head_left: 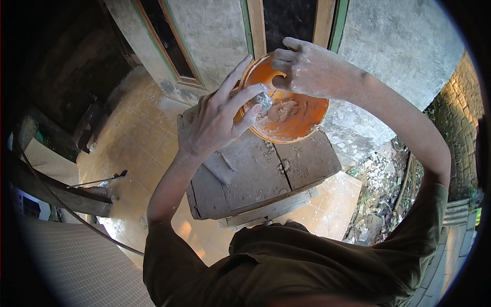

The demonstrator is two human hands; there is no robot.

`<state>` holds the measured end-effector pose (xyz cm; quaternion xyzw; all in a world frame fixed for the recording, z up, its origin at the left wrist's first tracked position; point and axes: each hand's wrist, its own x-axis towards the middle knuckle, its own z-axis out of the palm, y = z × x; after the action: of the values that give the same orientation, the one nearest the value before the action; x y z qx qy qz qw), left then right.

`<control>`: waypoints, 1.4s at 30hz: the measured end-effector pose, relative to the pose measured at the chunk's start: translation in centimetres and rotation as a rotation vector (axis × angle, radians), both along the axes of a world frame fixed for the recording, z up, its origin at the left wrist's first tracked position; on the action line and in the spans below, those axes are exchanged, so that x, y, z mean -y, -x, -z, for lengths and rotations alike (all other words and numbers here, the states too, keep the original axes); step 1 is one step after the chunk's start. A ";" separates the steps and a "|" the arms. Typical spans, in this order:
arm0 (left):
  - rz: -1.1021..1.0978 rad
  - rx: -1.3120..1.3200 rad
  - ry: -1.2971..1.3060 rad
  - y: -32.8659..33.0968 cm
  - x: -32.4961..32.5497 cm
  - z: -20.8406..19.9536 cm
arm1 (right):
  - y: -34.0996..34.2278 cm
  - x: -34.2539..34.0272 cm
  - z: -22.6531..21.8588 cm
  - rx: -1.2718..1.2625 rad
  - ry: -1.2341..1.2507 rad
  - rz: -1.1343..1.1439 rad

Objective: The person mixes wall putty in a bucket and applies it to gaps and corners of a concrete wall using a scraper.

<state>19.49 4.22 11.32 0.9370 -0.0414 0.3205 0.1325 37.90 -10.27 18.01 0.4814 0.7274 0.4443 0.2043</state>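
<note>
An orange bowl (302, 125) with pinkish-tan paste (282, 110) smeared inside is at the far end of a rough wooden bench (255, 176). My left hand (212, 120), dusty, is at the bowl's left side. Its thumb and a finger close round a small grey lump (264, 102) over the bowl's inside, while another finger stretches along the outer rim. Above the bowl's far right part is my right hand (309, 69), coated in pale dust. Its fingers curl inward, and whatever they hold, if anything, is hidden.
Beyond the bowl stands a grey plastered wall (217, 33) with wood-framed dark openings. A small wood piece (221, 168) lies on the bench's left part. Orange floor tiles (135, 133) spread to the left. Broken rubble (376, 204) lies along the wall at right.
</note>
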 end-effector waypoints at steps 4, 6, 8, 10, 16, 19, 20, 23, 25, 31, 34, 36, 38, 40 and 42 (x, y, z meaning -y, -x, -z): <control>-0.064 -0.018 -0.076 -0.3 0.5 -0.6 | -0.6 -0.1 0.4 -0.002 0.004 0.009; -0.026 0.027 0.028 -0.9 0.4 -0.9 | -1.1 -0.2 0.8 0.011 0.007 0.009; -0.026 0.052 0.041 -1.3 0.0 -1.2 | -1.6 -0.3 1.2 -0.008 0.006 -0.020; -0.025 0.076 0.057 -1.5 -0.2 -1.2 | -1.6 -0.2 1.4 -0.015 0.003 -0.020; -0.084 0.160 -0.131 -1.8 -0.9 -1.8 | -1.0 0.3 0.9 -0.037 0.039 -0.004; -0.042 0.180 -0.065 -1.9 -1.0 -1.8 | -1.1 0.6 0.7 -0.019 0.025 -0.006; -0.035 0.175 -0.012 -2.0 -0.9 -1.7 | -1.2 0.7 0.7 0.008 0.019 -0.005; -0.039 0.150 0.079 -1.8 -1.4 -1.3 | -1.6 0.7 1.2 -0.026 0.055 0.017; -0.041 0.127 0.122 -1.9 -1.5 -1.2 | -1.3 0.8 1.1 -0.050 0.038 0.015; -0.030 0.165 0.033 -1.7 -1.2 -1.9 | -1.4 0.6 1.4 -0.070 -0.017 0.021; -0.016 0.119 -0.048 -1.7 -1.2 -1.8 | -1.7 0.6 1.7 -0.061 -0.031 0.031; -0.077 0.082 -0.113 -1.5 -0.7 -1.8 | -1.6 0.7 1.8 -0.055 -0.033 0.025; -0.074 0.079 0.030 -1.7 -1.3 -1.7 | -1.2 0.9 1.6 -0.056 -0.023 -0.011; -0.065 0.080 0.174 -1.8 -1.5 -1.9 | -1.1 1.2 1.3 -0.039 -0.004 -0.006; -0.096 0.000 0.251 -1.5 -1.4 -2.3 | -0.9 1.4 1.1 -0.021 0.017 -0.004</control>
<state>20.98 5.57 13.60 0.9140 0.0440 0.3291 0.2333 38.76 -11.69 16.91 0.4828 0.7343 0.4335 0.1996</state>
